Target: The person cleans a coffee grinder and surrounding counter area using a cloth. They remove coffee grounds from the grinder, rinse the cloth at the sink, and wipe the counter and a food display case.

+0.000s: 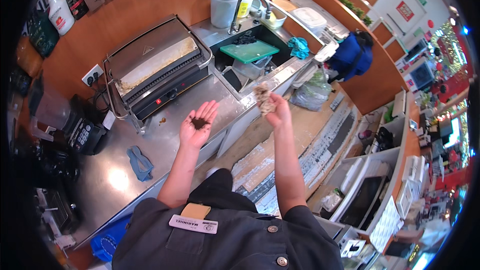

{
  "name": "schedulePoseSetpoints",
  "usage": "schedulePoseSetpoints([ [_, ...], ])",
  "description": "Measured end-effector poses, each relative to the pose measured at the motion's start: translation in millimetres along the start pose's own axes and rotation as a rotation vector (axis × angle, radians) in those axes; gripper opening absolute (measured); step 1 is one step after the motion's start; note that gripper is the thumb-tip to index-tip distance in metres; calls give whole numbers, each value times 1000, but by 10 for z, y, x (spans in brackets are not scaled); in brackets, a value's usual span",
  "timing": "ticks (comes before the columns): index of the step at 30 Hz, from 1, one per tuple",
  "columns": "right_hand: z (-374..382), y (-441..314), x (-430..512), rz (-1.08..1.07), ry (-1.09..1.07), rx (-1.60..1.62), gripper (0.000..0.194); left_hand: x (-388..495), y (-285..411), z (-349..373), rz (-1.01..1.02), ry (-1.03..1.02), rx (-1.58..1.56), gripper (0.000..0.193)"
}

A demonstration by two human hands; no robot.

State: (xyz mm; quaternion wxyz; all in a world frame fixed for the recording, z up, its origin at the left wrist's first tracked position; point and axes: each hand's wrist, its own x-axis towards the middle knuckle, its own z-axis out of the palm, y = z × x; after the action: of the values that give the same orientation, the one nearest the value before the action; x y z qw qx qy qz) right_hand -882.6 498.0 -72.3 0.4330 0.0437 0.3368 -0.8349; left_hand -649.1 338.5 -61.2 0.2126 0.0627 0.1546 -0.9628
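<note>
Palm up, my left hand (195, 129) cups a small heap of dark brown crumbs (199, 122), with the fingers spread flat. My right hand (278, 111) pinches a crumpled, brown-stained cloth or paper wad (264, 99) near the counter edge by the sink. Left of my left hand, a contact grill (161, 71) stands with its lid down. Its red switch is lit. A few brown spots (162, 121) lie on the steel counter (112, 157) before it. Nearer me on the counter is a folded blue-grey cloth (140, 163).
The sink (221, 54) holds a green cutting board (249, 50) over a plastic tub, below a curved faucet (240, 7). A teal cloth (299, 47) hangs by its rim. A blender base (84, 135) is at left. A bag of greens (313, 90) sits beyond my right hand.
</note>
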Motion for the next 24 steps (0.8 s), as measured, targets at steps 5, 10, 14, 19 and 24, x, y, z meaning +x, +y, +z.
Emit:
schedulePoseSetpoints([
  [5, -438, -453, 894, -9, 30, -1, 32, 925, -146, 10, 61, 158, 250, 50],
  [10, -608, -555, 1992, 108, 194, -85, 29, 2671, -256, -533, 270, 594, 771, 58],
  [14, -621, -653, 2467, 152, 225, -294, 26, 3578, -159, -1118, -58, 760, 868, 70],
  [19, -513, -845, 2603, 161, 230, -889, 48, 3693, -31, -1028, 89, 942, 1915, 42],
  [24, -281, -1017, 2866, 33, 119, -1114, 50, 4245, -209, -208, 1023, 590, 2128, 65],
])
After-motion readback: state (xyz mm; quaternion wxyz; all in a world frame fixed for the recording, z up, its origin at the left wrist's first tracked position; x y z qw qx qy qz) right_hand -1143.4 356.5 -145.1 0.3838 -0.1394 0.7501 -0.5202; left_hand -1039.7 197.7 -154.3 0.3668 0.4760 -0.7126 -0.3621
